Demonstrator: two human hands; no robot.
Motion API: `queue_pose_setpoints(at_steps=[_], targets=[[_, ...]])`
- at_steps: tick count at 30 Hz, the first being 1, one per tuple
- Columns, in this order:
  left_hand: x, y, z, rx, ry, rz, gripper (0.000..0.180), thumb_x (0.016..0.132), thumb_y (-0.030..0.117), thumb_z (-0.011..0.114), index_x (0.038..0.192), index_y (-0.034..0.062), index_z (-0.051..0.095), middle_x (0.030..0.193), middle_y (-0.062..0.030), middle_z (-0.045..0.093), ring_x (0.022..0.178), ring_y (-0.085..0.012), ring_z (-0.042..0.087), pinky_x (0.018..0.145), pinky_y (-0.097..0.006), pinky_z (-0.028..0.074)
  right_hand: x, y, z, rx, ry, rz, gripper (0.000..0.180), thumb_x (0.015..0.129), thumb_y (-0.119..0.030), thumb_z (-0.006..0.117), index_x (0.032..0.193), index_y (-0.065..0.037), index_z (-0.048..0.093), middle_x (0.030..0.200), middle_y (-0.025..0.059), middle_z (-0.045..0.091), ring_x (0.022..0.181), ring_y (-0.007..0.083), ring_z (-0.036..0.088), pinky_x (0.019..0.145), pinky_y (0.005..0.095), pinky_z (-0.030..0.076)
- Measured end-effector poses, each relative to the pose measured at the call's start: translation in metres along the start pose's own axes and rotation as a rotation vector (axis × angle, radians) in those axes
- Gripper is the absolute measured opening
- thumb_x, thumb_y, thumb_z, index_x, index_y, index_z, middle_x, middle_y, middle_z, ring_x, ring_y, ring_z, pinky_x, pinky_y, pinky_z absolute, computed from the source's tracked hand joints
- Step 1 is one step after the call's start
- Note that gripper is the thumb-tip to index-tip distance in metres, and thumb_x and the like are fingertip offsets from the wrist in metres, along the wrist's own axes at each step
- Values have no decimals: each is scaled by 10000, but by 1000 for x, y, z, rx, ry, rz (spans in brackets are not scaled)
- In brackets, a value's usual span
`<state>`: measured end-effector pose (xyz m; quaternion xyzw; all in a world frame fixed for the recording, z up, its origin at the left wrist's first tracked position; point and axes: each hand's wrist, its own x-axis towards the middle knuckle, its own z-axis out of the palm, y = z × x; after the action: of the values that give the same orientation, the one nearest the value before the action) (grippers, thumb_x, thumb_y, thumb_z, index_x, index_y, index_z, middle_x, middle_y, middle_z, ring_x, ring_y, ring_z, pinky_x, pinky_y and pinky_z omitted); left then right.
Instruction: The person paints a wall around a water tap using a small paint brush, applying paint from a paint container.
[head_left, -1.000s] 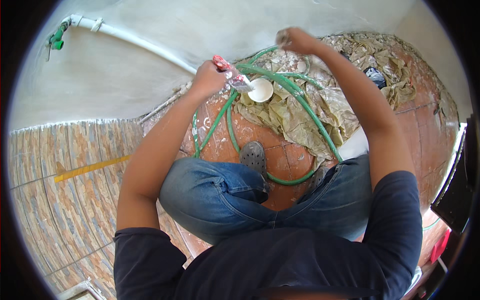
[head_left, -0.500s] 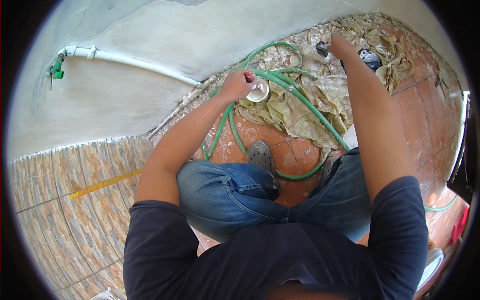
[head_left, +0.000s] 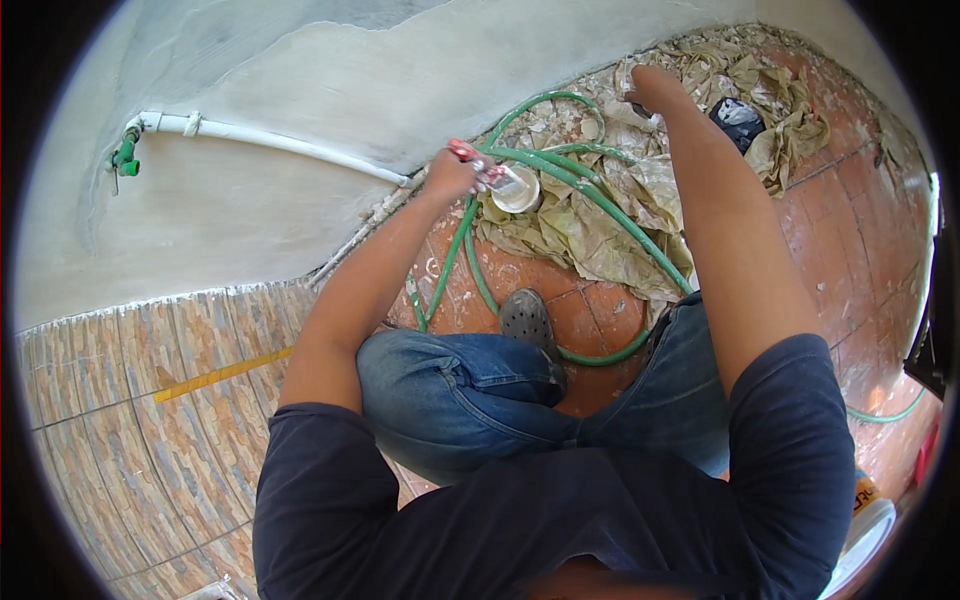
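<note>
A paintbrush with a red, paint-smeared handle is in my left hand, whose fingers are closed round it. Its pale broad end hangs over a round white tub, which stands at the edge of a crumpled tan sheet. My right hand reaches out above the sheet near the wall. Its fingers are curled downward, with something small and dark at them that I cannot make out. Just right of that hand lies a black and white plastic bundle.
A green hose loops across the sheet and the orange tiled floor. A white pipe with a green tap runs along the pale wall. A yellow strip lies on stone-patterned tiles at the left. A white bucket stands at lower right.
My left hand has shifted slightly left and tilted the paintbrush, so more of it shows over the tub. The right hand has moved left, away from the black and white bundle.
</note>
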<state>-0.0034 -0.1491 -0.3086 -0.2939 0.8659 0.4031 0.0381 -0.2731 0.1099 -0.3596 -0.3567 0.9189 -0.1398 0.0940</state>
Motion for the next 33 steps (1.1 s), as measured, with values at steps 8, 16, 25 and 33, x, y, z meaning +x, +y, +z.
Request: queue_pose_setpoints(at_steps=[8,16,25,33], targets=[[-10,-2,-69,-814,18,-433,159,834,214,565,858,56,570,687,-68,597,546,-148,541,477,-272,425,3,7,-5,11,-15,87,384,804,-346,574,934,15,602,962,204,616,900,357,590,765,430,470],[-10,-16,-45,-468,25,-254,186,811,222,587,820,36,584,666,-68,596,530,-150,552,471,-261,428,7,5,6,3,-134,129,391,841,-363,537,975,-3,608,1050,176,603,985,322,574,826,425,461],[0,-12,26,366,141,124,305,725,250,693,829,-27,619,726,-186,629,721,-320,621,688,-385,475,3,14,1,12,-150,146,372,841,-339,509,967,-6,619,1016,180,616,945,333,587,817,422,460],[5,-26,-26,-441,167,-232,108,815,113,577,757,22,588,619,-56,570,469,-138,519,435,-261,433,7,23,5,47,-161,122,392,850,-331,505,1031,10,575,1055,204,588,992,359,553,839,432,439]])
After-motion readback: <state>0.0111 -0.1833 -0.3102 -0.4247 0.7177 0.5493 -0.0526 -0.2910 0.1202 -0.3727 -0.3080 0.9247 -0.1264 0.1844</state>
